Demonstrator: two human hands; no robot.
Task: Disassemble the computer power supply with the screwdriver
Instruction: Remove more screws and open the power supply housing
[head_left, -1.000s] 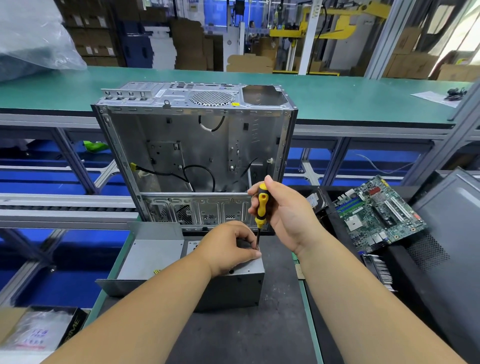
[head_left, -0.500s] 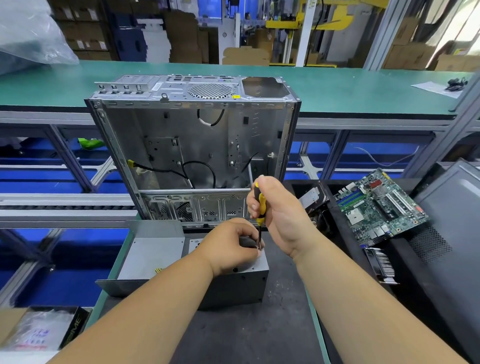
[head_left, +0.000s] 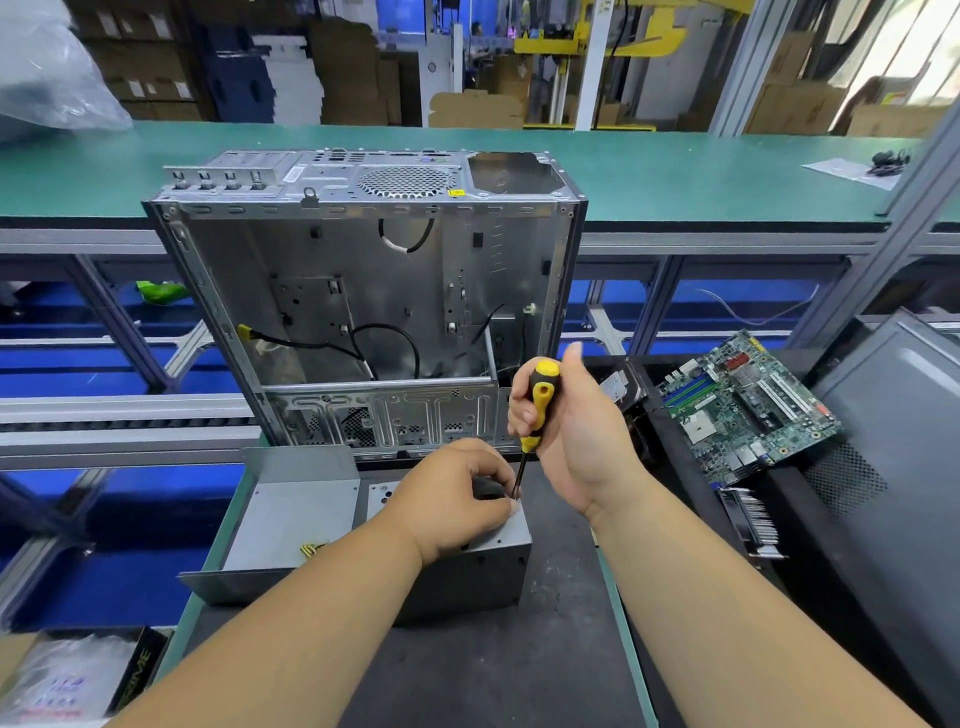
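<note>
— What changed since a moment ago?

— Higher on the yellow handle now, my right hand grips the screwdriver, its tip down by my left fingertips.

— And the left?

— My left hand curls on the power supply, pinching something small I cannot make out.

— Surroundings?

— Computer case at twelve o'clock, circuit board at two.
</note>
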